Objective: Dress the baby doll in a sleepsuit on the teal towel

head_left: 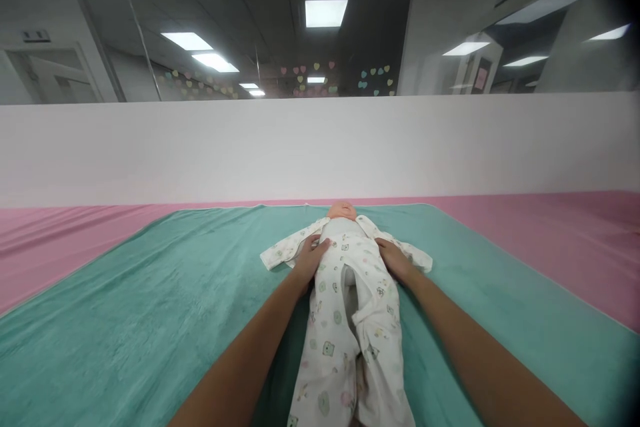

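On the green sheet, the doll: lies on its back in the middle of the green sheet (150, 293), head away from the person; only the foreshortened head (343, 210) shows bare, and its features are hard to make out.
Pants: white pants (333, 307) with small printed animals cover the doll from the waist down; a long gap runs between the legs, its shadowed inside unclear, and the lower ends are cut off by the bottom edge.
Shirt: the patterned shirt (295, 245) has its sleeves spread to both sides; whether the doll's arms fill them cannot be told.
Left hand: the left hand (311, 258) rests at the waist, thumb on the pants, fingers loosely bent; whether it pinches cloth cannot be told.
Right hand: the right hand (395, 260) lies against the opposite side of the waist, fingertips partly hidden; its hold cannot be told either.
Beyond: a pink sheet (550, 233), a white wall (300, 147) and dark glass (270, 40) with reflected lights; a black blur hides the upper right corner.
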`<state>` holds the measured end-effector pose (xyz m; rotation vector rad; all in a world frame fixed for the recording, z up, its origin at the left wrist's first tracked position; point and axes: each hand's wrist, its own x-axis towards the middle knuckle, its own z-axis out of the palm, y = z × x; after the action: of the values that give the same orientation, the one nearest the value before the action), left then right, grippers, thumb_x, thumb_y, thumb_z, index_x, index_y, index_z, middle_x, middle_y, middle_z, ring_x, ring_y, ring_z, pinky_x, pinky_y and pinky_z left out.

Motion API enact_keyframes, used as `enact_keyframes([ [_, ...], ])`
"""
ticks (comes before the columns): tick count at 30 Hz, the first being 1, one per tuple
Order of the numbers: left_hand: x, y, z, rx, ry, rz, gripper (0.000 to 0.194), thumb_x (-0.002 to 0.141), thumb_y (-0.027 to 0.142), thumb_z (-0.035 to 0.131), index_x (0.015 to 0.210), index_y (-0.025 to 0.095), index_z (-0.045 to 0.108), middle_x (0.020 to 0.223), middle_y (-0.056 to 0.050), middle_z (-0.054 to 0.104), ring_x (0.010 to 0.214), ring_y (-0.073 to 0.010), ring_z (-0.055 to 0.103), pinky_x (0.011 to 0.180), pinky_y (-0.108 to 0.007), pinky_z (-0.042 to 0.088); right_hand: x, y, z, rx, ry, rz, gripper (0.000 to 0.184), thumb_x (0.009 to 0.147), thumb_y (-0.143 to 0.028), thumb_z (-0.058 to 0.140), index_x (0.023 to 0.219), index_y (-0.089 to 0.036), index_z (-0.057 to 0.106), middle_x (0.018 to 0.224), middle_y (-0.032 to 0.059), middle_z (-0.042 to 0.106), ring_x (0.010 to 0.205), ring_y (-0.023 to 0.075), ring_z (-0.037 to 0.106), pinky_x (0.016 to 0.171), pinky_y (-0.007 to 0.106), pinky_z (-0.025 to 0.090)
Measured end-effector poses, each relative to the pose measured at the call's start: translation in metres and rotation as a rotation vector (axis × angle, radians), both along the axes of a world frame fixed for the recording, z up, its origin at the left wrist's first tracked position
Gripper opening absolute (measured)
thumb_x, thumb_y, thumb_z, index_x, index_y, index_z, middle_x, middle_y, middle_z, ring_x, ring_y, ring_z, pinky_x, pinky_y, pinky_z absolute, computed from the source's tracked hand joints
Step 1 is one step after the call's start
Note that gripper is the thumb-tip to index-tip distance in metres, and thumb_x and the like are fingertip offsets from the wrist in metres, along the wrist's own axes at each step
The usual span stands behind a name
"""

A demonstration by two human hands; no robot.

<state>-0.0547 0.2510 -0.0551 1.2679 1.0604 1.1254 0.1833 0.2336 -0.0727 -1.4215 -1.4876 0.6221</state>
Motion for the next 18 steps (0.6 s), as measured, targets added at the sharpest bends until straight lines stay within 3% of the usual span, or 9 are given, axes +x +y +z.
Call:
enact_keyframes([
  [2,0.001,0.001,0.001,-0.016,-0.021,0.035,0.056,0.067,0.055,0.065,0.111,0.021,0.054,0.102,-0.008,0.060,0.090,-0.0214,0.059,0.074,-0.028,0.046,0.003,-0.004,0.000,-0.061,0.128,0.135,0.014,0.069,-0.027,0.046,0.075,-0.021,0.057,0.077,0.0009,0.063,0.072,0.0179,0.056,0.067,0.030,0.042],
  [6,0.003,0.000,0.007,-0.092,-0.075,0.002,0.062,0.064,0.052,0.070,0.113,0.021,0.049,0.099,-0.009,0.061,0.086,-0.0228,0.060,0.070,-0.030,0.048,0.002,-0.011,0.000,-0.132,0.403,0.387,0.036,0.058,-0.015,0.055,0.093,-0.022,0.058,0.092,0.0010,0.065,0.083,0.0175,0.058,0.075,0.030,0.045],
  [14,0.007,-0.009,0.006,-0.083,-0.229,-0.102,0.064,0.063,0.036,0.075,0.117,0.024,0.043,0.105,-0.009,0.057,0.086,-0.0239,0.061,0.070,-0.032,0.051,-0.004,-0.005,-0.008,-0.091,0.391,0.167,0.021,0.060,-0.025,0.059,0.080,-0.019,0.062,0.077,-0.0002,0.066,0.069,0.0162,0.057,0.066,0.029,0.045],
  [18,0.008,-0.011,0.003,-0.101,-0.268,-0.131,0.065,0.063,0.032,0.075,0.118,0.025,0.042,0.106,-0.010,0.056,0.085,-0.0244,0.061,0.069,-0.034,0.051,-0.006,-0.005,-0.007,-0.019,0.350,0.068,0.023,0.063,-0.028,0.056,0.083,-0.020,0.064,0.082,0.0003,0.067,0.072,0.0179,0.057,0.066,0.030,0.046],
])
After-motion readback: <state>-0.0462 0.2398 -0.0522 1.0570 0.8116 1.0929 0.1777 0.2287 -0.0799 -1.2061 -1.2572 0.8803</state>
